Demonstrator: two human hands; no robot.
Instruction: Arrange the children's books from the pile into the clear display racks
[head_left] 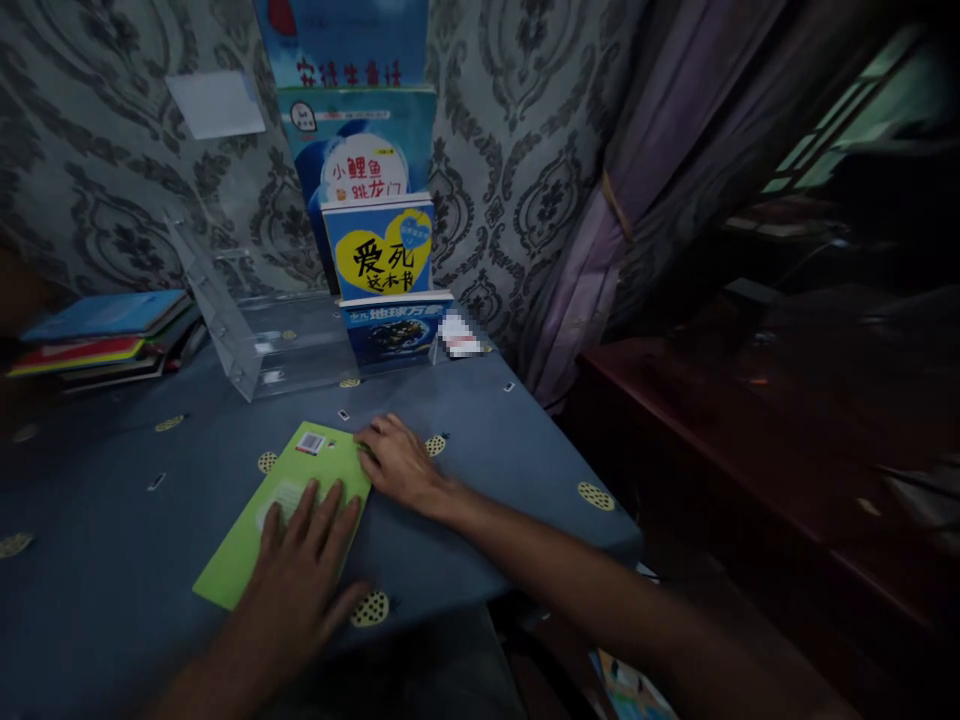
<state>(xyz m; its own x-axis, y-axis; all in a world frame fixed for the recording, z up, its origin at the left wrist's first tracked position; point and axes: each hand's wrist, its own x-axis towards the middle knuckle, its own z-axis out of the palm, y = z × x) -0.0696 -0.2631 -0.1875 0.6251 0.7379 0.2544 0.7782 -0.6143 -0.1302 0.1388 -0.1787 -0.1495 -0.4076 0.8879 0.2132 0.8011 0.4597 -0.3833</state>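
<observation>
Lime green, from the head view: a slim book [298,468] lying aslant on the blue tablecloth [465,425], near and left of the middle, running from near left to far right, with a barcode [310,442] facing up at its far end. Laid palm down across its near right part, left hand [307,550] with fingers parted, slightly bent and pointing far; thumb stretched out to the right, off the cover and over the cloth. Reaching in from the near right on a long slanting forearm, right hand [405,465] with fingers curled close together, touching the book's far right corner. Cannot tell whether pinching its edge or only resting there. Farther off, a clear stand [225,325] with picture books [386,265] upright in tiers on its right side; at far left, a flat pile of books [90,335].
</observation>
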